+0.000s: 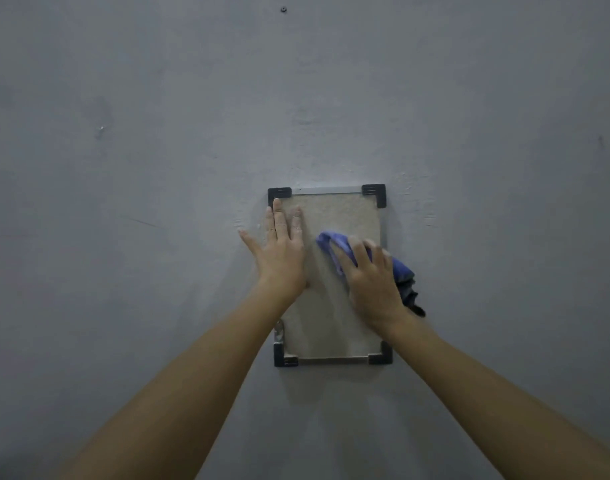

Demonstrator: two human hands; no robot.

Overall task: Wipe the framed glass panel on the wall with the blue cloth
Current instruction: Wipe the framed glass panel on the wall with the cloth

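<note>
Two hands on the glass panel (334,216): left hand (281,251) flat, fingers spread, hiding its left edge; right hand (372,278) grips bunched blue cloth (334,244), covering the right edge.

Your crumpled cloth (334,245) is violet-blue, darkening to navy and grey at its lower right. The rectangular glass panel (334,216) at centre shows speckled beige, edged in silver strips with black corner pieces (373,195). Around it, the plaster wall (158,133) is mottled blue-grey.

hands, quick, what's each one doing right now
Left hand: open, flat against the left edge of the framed glass panel, holding nothing.
Right hand: closed on the blue cloth, pressing it to the glass.
</note>
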